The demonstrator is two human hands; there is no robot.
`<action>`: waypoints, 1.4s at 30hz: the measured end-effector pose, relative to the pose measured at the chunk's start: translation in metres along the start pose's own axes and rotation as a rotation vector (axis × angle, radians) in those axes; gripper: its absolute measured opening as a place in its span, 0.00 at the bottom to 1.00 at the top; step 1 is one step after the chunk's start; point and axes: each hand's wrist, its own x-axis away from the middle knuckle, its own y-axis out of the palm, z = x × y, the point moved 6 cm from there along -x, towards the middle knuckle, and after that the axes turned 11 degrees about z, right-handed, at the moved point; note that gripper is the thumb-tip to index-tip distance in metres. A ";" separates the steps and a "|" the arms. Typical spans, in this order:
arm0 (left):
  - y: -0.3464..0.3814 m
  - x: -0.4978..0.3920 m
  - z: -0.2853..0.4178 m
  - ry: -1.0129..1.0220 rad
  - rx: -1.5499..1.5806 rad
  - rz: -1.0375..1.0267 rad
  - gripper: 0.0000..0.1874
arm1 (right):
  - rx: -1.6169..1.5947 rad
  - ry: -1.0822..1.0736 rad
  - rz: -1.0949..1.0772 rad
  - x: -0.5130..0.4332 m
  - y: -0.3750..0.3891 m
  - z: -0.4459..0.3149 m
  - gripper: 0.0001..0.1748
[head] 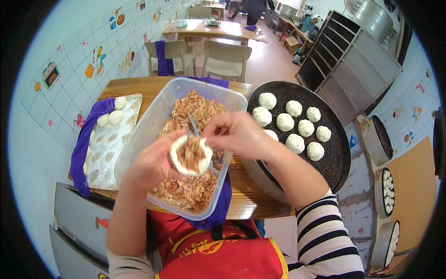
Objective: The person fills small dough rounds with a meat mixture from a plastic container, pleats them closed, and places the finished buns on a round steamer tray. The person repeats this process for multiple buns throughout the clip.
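My left hand (151,165) cups a round dough wrapper (208,155) over the plastic tub. A mound of brownish filling (191,155), blurred by motion, sits in the wrapper, whose top is uncovered. At the wrapper's upper right rim, my right hand (240,134) pinches the dough between thumb and fingertips. Below both hands stands a translucent plastic tub (134,146) of chopped filling (197,99). A utensil with a thin grey-blue handle (194,125) rests in that filling, partly hidden behind the wrapper and left hand.
To the right, a round steamer tray (334,167) bears several pleated buns (285,122). A floured board (111,153) on the left holds dough rounds (116,118) partly under a purple cloth (83,139). Chairs (226,59) and a slatted metal rack (352,59) stand beyond the wooden table (244,195).
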 end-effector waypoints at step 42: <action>-0.003 0.001 -0.034 0.255 -0.354 0.385 0.24 | 0.398 -0.548 -0.023 0.017 0.026 -0.026 0.11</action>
